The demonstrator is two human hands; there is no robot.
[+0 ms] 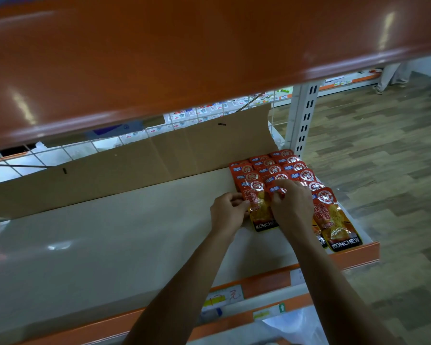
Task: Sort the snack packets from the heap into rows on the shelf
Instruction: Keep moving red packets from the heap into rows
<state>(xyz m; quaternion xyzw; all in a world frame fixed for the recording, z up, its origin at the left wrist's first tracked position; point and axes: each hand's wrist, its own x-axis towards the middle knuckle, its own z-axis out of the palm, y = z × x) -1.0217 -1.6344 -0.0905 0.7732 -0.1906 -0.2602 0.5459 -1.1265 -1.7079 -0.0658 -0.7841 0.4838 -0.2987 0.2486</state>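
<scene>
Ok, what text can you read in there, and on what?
"KONCHEW": bottom band of the front right snack packet.
"KONCHE", end covered: bottom of the held packet, gripped by the left hand and right hand.
Chinese print on the packets: too blurred to read.
Shelf-edge price tags: handwriting unclear.
Labels behind the wire mesh: too small.

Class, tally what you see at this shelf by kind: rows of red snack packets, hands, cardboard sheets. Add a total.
Rows of snack packets: 3
Hands: 2, left hand and right hand
Cardboard sheets: 1
Total: 6
</scene>
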